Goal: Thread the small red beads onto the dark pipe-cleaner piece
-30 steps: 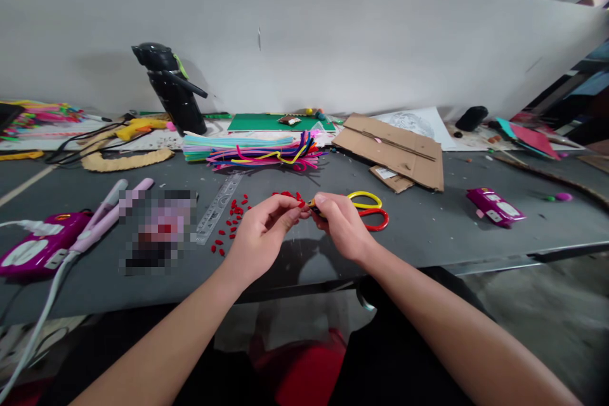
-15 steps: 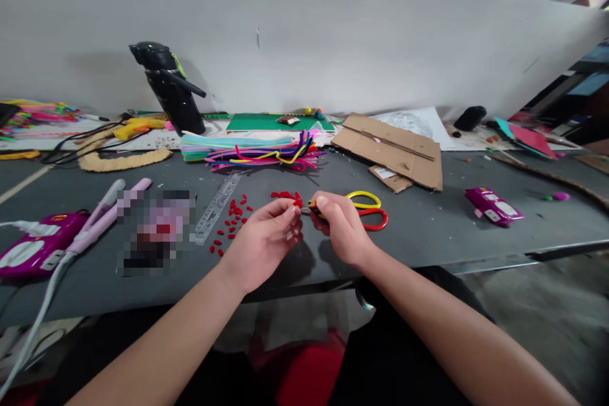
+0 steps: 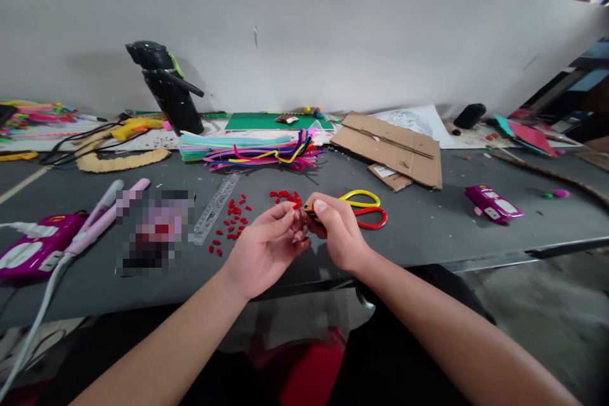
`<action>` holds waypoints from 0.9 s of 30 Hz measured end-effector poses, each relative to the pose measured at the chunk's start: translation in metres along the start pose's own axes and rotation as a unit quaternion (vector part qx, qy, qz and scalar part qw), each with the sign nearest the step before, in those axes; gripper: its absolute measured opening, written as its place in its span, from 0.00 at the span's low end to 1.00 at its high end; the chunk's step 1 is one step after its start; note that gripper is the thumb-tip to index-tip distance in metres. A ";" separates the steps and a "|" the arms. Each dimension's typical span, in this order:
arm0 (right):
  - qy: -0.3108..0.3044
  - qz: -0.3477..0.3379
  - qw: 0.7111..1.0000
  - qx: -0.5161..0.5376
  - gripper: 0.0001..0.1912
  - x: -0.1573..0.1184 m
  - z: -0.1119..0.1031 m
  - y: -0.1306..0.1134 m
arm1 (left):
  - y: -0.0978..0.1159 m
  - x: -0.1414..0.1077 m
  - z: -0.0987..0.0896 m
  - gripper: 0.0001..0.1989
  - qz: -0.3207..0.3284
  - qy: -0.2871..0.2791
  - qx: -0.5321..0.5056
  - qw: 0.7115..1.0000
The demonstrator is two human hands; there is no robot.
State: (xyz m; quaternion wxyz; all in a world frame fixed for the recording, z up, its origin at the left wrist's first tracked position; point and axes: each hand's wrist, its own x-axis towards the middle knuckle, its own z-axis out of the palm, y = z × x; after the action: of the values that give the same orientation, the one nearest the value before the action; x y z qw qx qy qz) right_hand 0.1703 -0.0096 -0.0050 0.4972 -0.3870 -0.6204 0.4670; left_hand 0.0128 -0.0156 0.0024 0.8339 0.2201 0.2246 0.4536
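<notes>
My left hand is closed in a pinch on a small red fuzzy piece at its fingertips. Against it, my right hand grips a small tool with a metal pivot; most of it is hidden in the fingers. Small red pieces lie scattered left of my left hand, and a red cluster sits just behind the fingertips. Scissors with one yellow and one red handle loop rest on the table beyond my right hand.
A clear ruler lies left of the red pieces. Behind are colourful pipe cleaners, cardboard and a black flask. Purple power strips and a pink hair iron are at left; another purple block is at right.
The tool in my right hand has moved slightly left, closer to my left fingertips, covering more of the red piece. The view has shifted a little.
</notes>
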 end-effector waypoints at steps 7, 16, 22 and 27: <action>0.001 0.005 1.000 -0.004 0.20 -0.001 0.001 -0.001 | -0.001 0.000 0.000 0.05 0.000 0.011 0.008 1.000; 0.011 0.010 1.000 -0.011 0.21 0.000 0.001 0.001 | -0.001 0.001 0.000 0.06 0.000 0.012 0.005 1.000; 0.012 0.016 1.000 -0.011 0.23 0.000 0.002 0.001 | -0.002 0.001 0.001 0.06 0.003 0.005 0.016 1.000; 0.012 0.012 1.000 0.000 0.20 -0.001 0.002 0.001 | -0.001 0.000 0.002 0.05 0.004 0.012 0.018 1.000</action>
State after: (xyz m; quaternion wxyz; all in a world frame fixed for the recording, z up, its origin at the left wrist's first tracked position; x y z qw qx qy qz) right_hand 0.1683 -0.0106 -0.0065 0.4995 -0.3996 -0.6095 0.4683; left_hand 0.0147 -0.0166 0.0030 0.8251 0.2302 0.2423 0.4555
